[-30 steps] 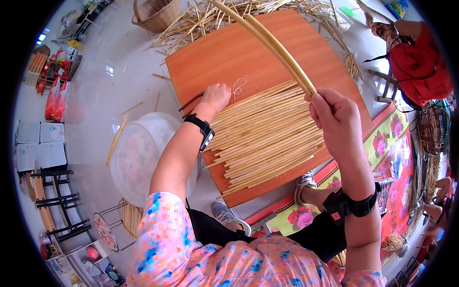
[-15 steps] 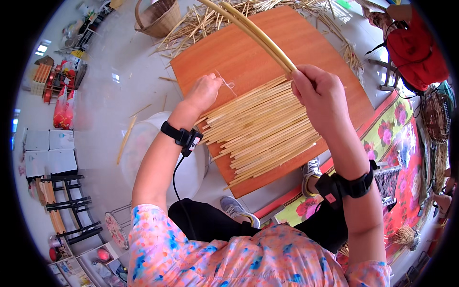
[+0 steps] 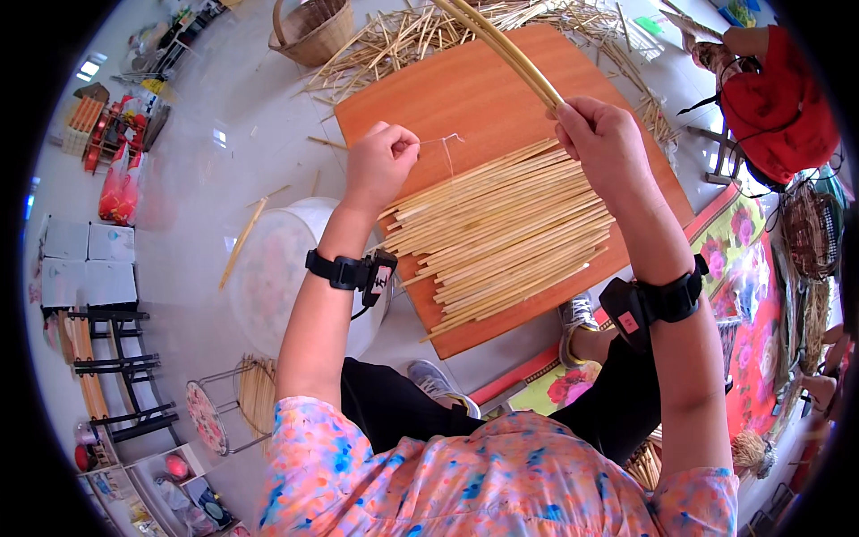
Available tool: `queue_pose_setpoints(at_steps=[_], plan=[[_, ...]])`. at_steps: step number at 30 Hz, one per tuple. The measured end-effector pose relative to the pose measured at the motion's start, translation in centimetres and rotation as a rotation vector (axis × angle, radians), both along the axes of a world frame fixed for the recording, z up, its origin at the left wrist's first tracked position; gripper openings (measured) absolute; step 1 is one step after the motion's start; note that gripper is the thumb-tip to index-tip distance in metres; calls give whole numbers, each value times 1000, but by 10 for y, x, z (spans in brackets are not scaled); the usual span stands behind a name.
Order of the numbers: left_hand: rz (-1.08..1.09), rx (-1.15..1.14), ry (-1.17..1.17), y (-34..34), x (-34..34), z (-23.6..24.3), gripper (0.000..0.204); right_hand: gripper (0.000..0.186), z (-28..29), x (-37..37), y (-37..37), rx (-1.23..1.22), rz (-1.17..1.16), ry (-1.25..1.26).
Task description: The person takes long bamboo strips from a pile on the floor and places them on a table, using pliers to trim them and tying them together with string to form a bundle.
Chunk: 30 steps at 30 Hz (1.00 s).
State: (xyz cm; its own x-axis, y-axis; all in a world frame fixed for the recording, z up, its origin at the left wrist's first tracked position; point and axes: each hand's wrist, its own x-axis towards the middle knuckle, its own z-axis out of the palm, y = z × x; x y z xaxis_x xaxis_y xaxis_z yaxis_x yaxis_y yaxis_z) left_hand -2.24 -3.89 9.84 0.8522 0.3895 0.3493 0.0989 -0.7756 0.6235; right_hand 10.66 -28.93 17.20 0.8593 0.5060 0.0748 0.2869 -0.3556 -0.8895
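A mat of pale straw stalks [image 3: 501, 228], lying side by side, covers the near half of an orange-brown wooden board [image 3: 429, 112]. My left hand [image 3: 380, 166], above the board's left side, is closed on a thin white thread [image 3: 445, 140]. One strand of that thread hangs down to the mat's far edge. In my right hand [image 3: 608, 148], above the far right part of the mat, a few long stalks [image 3: 510, 58] are pinched at one end. They rise away from me and bend to the far left, out of the picture.
Loose stalks [image 3: 420, 40] are heaped beyond the board, beside a wicker basket [image 3: 313, 34]. To the left stands a round whitish stool [image 3: 268, 277]. A person in red [image 3: 774, 112] is at the far right, near a flowered mat [image 3: 756, 331].
My left hand has turned and shifted slightly, drawing the thread out to the right. My right hand has moved a little farther away with its stalks. The whole view has shifted.
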Motion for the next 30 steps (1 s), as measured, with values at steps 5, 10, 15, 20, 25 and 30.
queue_pose_setpoints(at_steps=[5, 10, 15, 20, 25, 30], plan=[[23, -331, -128, -2, 0, 3, 5, 25, -10, 3, -4, -64, 9, -114], [-19, -595, -203, 5, 5, 1, 5, 25, -21, 9, -1, -64, 3, -48], [24, -658, -213, 14, 6, -10, 7, 26, -28, 10, 27, -33, 12, 131], [19, -736, -254, 33, 28, -27, 9, 24, -80, 34, 70, 305, 72, 660], [31, -710, -123, 39, 38, -22, 12, 20, -160, 41, 122, 560, 75, 1050], [-2, -808, -85, 41, 45, -29, 15, 21, -220, 33, 156, 675, -21, 1130]])
